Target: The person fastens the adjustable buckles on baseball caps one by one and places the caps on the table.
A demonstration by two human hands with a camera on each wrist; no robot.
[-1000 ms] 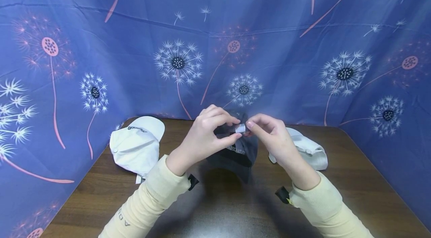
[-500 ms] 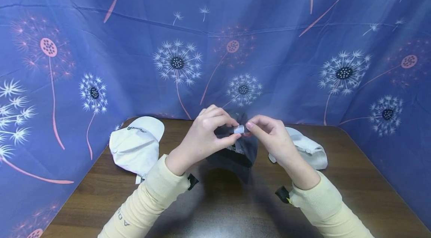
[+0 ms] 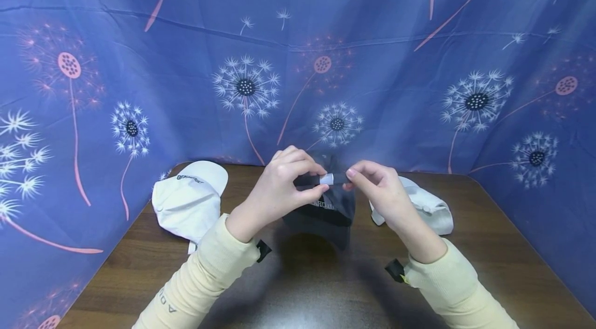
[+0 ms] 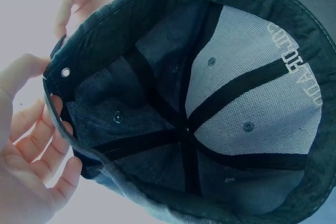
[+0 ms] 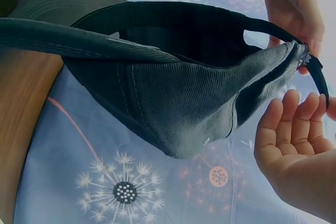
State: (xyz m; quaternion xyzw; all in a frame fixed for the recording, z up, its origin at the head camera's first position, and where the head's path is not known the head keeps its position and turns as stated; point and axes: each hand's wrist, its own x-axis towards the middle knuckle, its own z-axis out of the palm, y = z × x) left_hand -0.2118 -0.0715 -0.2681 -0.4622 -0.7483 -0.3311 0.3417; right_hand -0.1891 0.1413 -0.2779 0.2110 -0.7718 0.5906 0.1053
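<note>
A dark baseball cap point(image 3: 326, 223) hangs crown-side toward the back wall, its hollow inside showing in the left wrist view. My left hand point(image 3: 281, 184) pinches the back of the cap at the silvery buckle point(image 3: 327, 179) of its strap, thumb below and fingers above. With thumb and fingertips, my right hand point(image 3: 382, 192) pinches the loose end of the dark strap point(image 5: 318, 74), to the right of the buckle. A short stretch of strap spans the space between both hands. The cap's brim point(image 5: 58, 38) points away from the hands in the right wrist view.
On the brown wooden table point(image 3: 302, 298), a white cap point(image 3: 188, 205) lies at the left. Another pale cap point(image 3: 428, 210) lies at the right, partly behind my right forearm. A blue dandelion-print cloth point(image 3: 396, 80) stands round the back and sides.
My right hand has shifted slightly right, away from the buckle, with the strap end. The left hand and buckle have moved a little left, so the space between the hands is wider.
</note>
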